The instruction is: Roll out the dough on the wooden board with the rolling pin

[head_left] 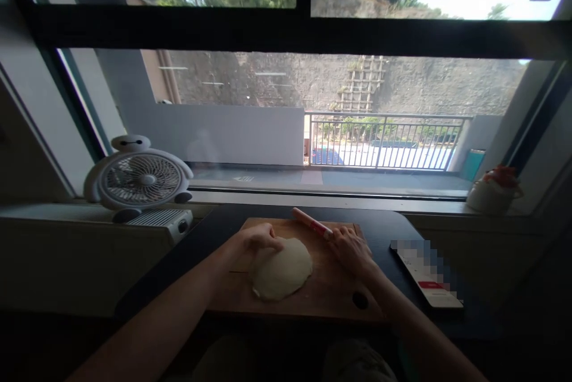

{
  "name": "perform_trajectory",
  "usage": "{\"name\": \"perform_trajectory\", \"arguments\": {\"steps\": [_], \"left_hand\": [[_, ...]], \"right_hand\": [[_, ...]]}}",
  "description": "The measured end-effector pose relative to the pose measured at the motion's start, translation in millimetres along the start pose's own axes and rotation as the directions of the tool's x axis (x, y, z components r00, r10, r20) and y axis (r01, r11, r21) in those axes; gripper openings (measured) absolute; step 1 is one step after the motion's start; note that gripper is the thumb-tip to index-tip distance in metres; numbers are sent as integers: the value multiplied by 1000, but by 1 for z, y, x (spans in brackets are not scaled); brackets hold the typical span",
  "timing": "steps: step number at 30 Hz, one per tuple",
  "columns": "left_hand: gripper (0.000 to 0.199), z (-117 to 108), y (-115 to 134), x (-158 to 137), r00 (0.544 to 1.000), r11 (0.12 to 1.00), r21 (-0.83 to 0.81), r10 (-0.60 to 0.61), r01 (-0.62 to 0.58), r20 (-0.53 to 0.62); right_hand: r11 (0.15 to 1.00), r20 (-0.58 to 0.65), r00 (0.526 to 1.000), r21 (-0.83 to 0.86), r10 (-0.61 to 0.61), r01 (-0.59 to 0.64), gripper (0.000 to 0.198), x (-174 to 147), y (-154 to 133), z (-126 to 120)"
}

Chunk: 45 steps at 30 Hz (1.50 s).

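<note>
A flat, roughly round sheet of pale dough (286, 272) lies on a wooden cutting board (328, 298). My left hand (260, 236) is at the dough's upper left edge, its fingers curled and closed on that rim. To the right of the dough, my right hand (350, 247) wraps around the near end of a rolling pin (313, 224) with a red printed band. The pin slants up and left across the board's far part, apart from the dough. My right palm hides the pin's near end.
A dark table (179, 278) carries the board. A phone (431, 280), partly pixelated, lies at the right. On the left, a white fan (145, 179) stands on a ledge by the window. A white pot (494, 191) sits on the right of the sill.
</note>
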State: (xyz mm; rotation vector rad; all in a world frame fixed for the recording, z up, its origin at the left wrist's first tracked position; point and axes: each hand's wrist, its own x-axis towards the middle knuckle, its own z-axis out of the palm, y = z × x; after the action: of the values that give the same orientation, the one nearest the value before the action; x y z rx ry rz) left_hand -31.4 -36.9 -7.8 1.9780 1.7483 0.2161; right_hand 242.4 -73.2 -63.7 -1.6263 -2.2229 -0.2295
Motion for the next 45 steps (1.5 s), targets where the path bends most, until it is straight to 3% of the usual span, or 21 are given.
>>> {"name": "perform_trajectory", "arguments": {"steps": [5,11,15,18,20,22,25,28,32,36,38,41,45], "left_hand": [[37,12,-20,-16,993,994,-107,-3,-10,-114],[28,3,-57,-34,940,992,-23,-124,123,-318],[40,1,-40,-38,888,990,126,-1,67,-460],[42,24,-11,-35,900,967,238,179,-88,-397],[44,40,5,-25,916,948,288,233,-138,-328],[48,47,15,-9,933,939,318,223,-128,-283],[53,41,21,16,956,934,348,168,-76,-242],[52,32,24,19,964,920,387,158,-65,-213],[49,46,17,-20,953,889,444,222,-112,-204],[52,69,1,-71,909,853,484,342,-195,-237],[54,73,-2,-83,889,847,488,373,-210,-265],[54,67,5,-73,907,864,471,330,-179,-260],[53,45,20,-26,960,896,430,212,-116,-183]], "right_hand": [[999,-6,999,38,-37,37,30,-8,0,-6],[947,29,958,165,-284,275,27,-32,-2,-22],[896,66,910,218,-409,387,25,-41,-9,-31],[913,69,926,211,-370,349,29,-41,-13,-30],[942,54,952,173,-300,287,35,-34,-15,-26],[968,49,974,131,-220,212,42,-22,-16,-20],[992,73,993,99,-88,80,47,2,-13,-14],[995,123,992,97,6,-18,50,13,-13,-14],[994,108,993,99,-47,36,48,-16,-22,-17],[985,91,987,116,-136,125,50,-63,-31,-22],[985,119,983,116,-141,127,53,-72,-33,-24],[989,173,980,120,-103,83,51,-56,-31,-23],[995,232,973,97,-11,-12,49,-8,-21,-12]]}}
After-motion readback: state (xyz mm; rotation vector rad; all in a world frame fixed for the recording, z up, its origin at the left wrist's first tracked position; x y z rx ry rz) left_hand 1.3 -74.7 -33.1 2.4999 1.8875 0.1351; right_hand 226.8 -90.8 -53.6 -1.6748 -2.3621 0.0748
